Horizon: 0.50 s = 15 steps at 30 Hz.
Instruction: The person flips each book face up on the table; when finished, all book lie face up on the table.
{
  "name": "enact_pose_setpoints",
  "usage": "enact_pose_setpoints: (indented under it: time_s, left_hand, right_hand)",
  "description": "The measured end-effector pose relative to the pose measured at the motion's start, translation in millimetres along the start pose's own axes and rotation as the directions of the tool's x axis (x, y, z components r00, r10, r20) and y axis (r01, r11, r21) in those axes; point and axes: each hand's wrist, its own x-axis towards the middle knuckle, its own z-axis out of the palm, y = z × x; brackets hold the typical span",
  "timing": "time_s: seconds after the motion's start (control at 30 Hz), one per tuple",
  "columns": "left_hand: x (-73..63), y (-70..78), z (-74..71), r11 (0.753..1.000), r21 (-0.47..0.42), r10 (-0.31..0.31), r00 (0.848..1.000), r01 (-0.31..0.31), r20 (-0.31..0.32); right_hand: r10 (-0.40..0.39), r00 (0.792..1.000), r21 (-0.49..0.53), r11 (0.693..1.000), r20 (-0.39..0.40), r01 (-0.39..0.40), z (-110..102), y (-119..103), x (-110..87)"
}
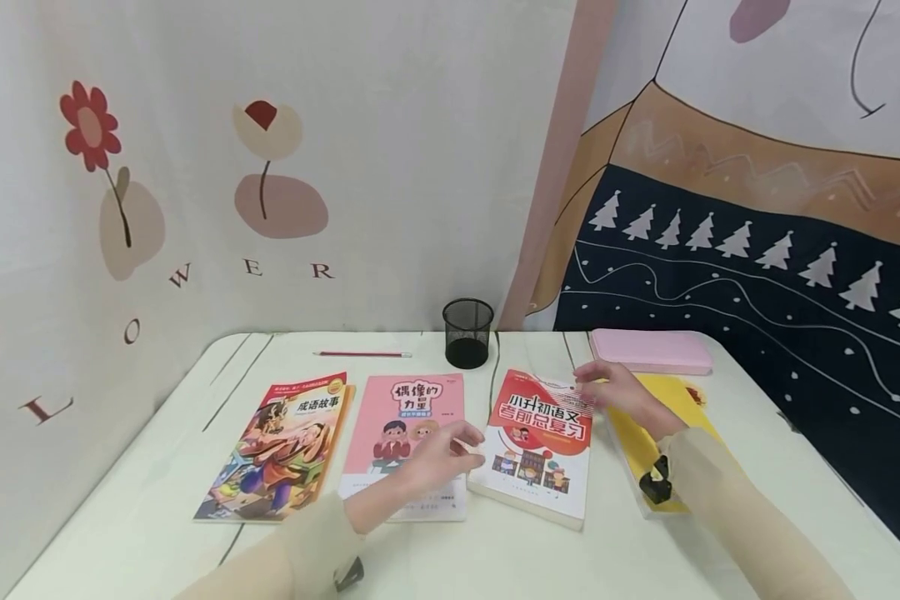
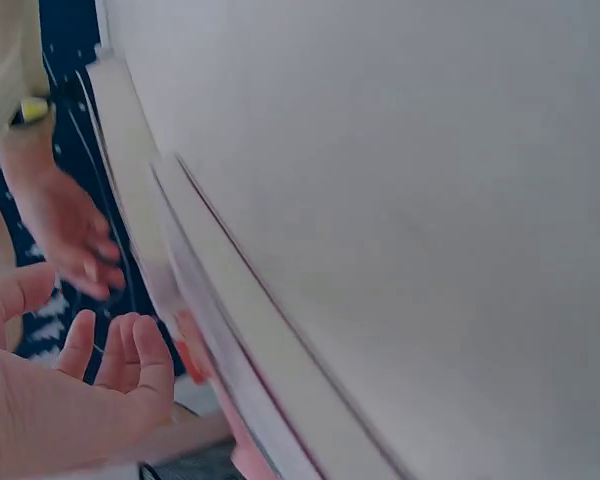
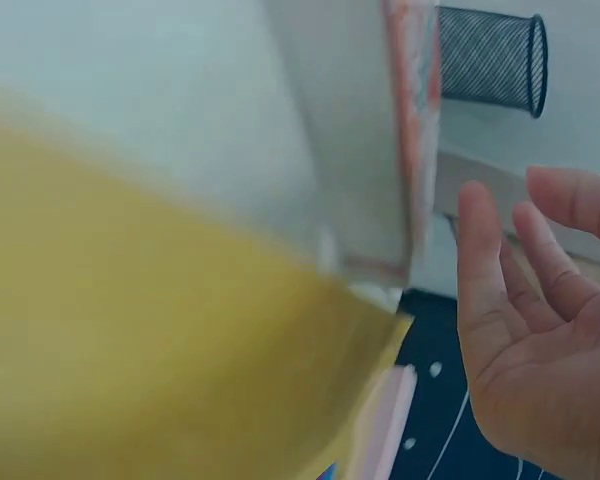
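My left hand (image 1: 444,457) hovers over the right side of the pink book (image 1: 375,400), fingertips by the left edge of the thick red-and-white book (image 1: 528,492). In the left wrist view its fingers (image 2: 152,365) are loosely bent with nothing between them. My right hand (image 1: 621,392) is over the top right corner of the red-and-white book, close to the yellow book (image 1: 663,392). The right wrist view shows the thumb and fingers (image 3: 480,240) spread apart, holding nothing, beside the red-and-white book's cover (image 3: 418,120).
A comic-style story book (image 1: 277,450) lies at the left. Behind the books are a red pencil (image 1: 362,354), a black mesh pen cup (image 1: 467,333) and a pink case (image 1: 651,350) at the back right. Printed curtains hang behind the white table (image 1: 142,500).
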Motion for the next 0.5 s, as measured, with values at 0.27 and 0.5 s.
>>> enact_pose_setpoints:
  time_s: [0.27,0.5]
  left_hand:
    - [7.9,-15.9,-8.9,0.992,0.121,-0.025,1.000,0.025,-0.001]
    - [10.6,-17.4,-7.7,0.996,0.059,-0.071,0.993,0.066,0.092]
  right_hand:
    - [0.107,0.994,0.007,0.994,-0.017,-0.107,-6.0,18.8,-7.9]
    - [0.122,0.992,0.006,0.993,0.038,-0.122,-4.2,22.5,-7.5]
